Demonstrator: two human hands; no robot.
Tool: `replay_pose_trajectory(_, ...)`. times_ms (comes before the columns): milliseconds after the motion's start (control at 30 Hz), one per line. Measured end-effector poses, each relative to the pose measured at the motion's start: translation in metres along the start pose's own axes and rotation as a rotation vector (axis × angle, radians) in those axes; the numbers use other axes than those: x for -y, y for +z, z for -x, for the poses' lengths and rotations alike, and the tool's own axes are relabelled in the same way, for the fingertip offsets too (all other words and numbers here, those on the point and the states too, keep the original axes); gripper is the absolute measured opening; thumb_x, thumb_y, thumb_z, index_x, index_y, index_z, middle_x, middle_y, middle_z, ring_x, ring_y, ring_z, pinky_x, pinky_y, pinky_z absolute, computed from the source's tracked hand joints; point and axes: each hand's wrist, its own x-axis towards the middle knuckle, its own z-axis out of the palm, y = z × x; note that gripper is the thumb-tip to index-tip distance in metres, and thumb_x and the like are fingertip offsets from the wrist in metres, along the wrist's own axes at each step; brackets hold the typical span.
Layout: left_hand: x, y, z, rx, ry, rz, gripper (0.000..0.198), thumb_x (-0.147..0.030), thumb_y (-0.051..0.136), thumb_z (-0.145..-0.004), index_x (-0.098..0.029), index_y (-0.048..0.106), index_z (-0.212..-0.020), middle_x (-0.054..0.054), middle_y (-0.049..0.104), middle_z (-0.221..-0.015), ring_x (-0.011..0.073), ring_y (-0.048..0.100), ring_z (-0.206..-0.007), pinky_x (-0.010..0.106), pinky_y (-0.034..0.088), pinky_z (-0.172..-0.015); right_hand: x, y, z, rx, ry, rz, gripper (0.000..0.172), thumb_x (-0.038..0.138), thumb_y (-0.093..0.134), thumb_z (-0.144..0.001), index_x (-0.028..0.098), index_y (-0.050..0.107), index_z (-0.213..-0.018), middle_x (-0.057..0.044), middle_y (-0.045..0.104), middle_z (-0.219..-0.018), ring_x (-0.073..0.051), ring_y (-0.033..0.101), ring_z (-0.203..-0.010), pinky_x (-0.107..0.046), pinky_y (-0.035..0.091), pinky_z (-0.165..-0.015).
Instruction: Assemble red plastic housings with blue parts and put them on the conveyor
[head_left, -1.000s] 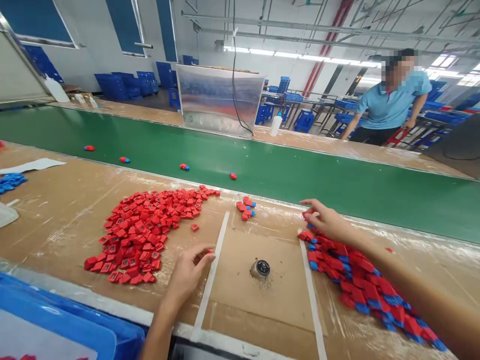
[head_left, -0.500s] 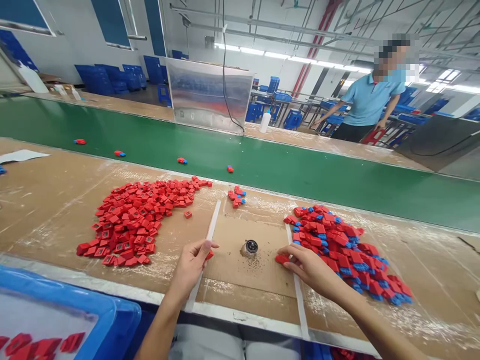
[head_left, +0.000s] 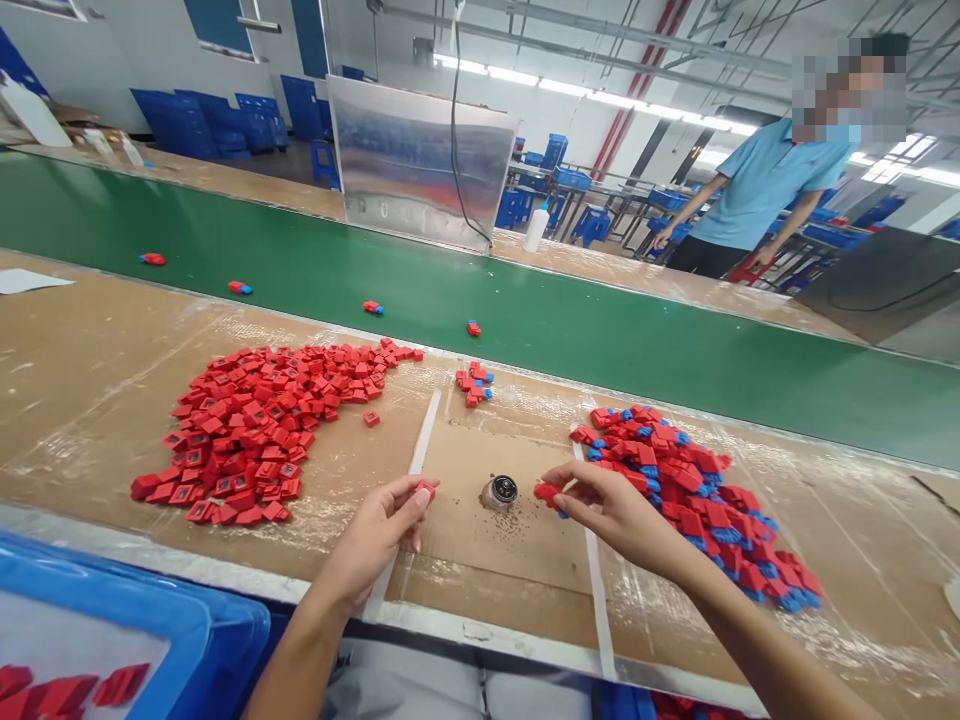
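Note:
My left hand (head_left: 379, 535) pinches a small red plastic piece (head_left: 426, 489) just left of a small round metal fixture (head_left: 500, 492) set in the cardboard-covered bench. My right hand (head_left: 611, 510) pinches a red-and-blue piece (head_left: 547, 492) just right of that fixture. Both hands hover a little above the bench, a short gap apart. A large heap of red pieces (head_left: 262, 425) lies to the left. A heap of red-and-blue pieces (head_left: 690, 495) lies to the right, beside my right wrist.
A small cluster of pieces (head_left: 472, 384) lies at the bench's far edge. Behind runs a green conveyor belt (head_left: 600, 340) carrying several spaced pieces. A blue tray (head_left: 165, 630) sits at bottom left. A metal box (head_left: 420, 160) and a person in a blue shirt (head_left: 765, 190) stand beyond.
My right hand has come back from the red-and-blue heap with a piece and lifted it toward the metal fixture. My left hand stays closed on its red piece and has risen slightly.

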Motion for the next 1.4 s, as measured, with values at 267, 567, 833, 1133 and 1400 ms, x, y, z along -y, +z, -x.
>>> replay_pose_trajectory(267, 0.011, 0.013, -0.004, -0.025, 0.024, -0.021, 0.039, -0.037, 0.073, -0.071, -0.014, 0.063, -0.101, -0.002, 0.053, -0.071, 0.0085, 0.044, -0.055, 0.020, 0.040, -0.047, 0.024, 0.003, -0.028, -0.024, -0.184, 0.246, 0.012, 0.025, 0.055, -0.090, 0.022, 0.062, -0.099, -0.006, 0.068, -0.094, -0.018, 0.062, -0.082, -0.032, 0.049, -0.071)
replay_pose_trajectory(567, 0.025, 0.015, -0.007, -0.031, 0.074, -0.017, 0.033, -0.036, 0.075, -0.070, -0.015, 0.061, -0.092, -0.004, 0.052, -0.064, 0.0092, 0.047, -0.052, 0.020, 0.043, -0.046, 0.033, 0.010, -0.034, 0.010, -0.223, 0.350, 0.010, 0.025, 0.056, -0.089, 0.022, 0.063, -0.095, -0.005, 0.066, -0.090, -0.018, 0.061, -0.079, -0.031, 0.048, -0.070)
replay_pose_trajectory(833, 0.028, 0.014, -0.005, 0.039, 0.072, -0.048, 0.028, -0.035, 0.071, -0.075, -0.014, 0.062, -0.092, -0.005, 0.050, -0.064, 0.0087, 0.046, -0.053, 0.019, 0.041, -0.046, 0.032, 0.013, -0.021, 0.033, -0.190, 0.334, 0.010, 0.023, 0.058, -0.089, 0.022, 0.063, -0.097, -0.005, 0.066, -0.092, -0.018, 0.062, -0.082, -0.031, 0.048, -0.072)
replay_pose_trajectory(1133, 0.030, 0.013, -0.004, 0.055, 0.070, -0.045, 0.031, -0.037, 0.071, -0.075, -0.014, 0.062, -0.093, -0.003, 0.050, -0.067, 0.0101, 0.046, -0.058, 0.019, 0.043, -0.047, 0.029, 0.019, -0.020, 0.020, -0.191, 0.354, 0.011, 0.021, 0.058, -0.088, 0.022, 0.063, -0.097, -0.005, 0.065, -0.090, -0.017, 0.061, -0.078, -0.029, 0.048, -0.068)
replay_pose_trajectory(1400, 0.029, 0.013, -0.001, 0.072, 0.063, -0.030, 0.031, -0.038, 0.070, -0.077, -0.014, 0.061, -0.094, -0.004, 0.048, -0.066, 0.0099, 0.045, -0.058, 0.018, 0.043, -0.047, 0.031, 0.020, -0.019, 0.031, -0.218, 0.384, 0.012, 0.015, 0.059, -0.088, 0.020, 0.065, -0.097, -0.005, 0.064, -0.090, -0.017, 0.062, -0.079, -0.028, 0.048, -0.069)
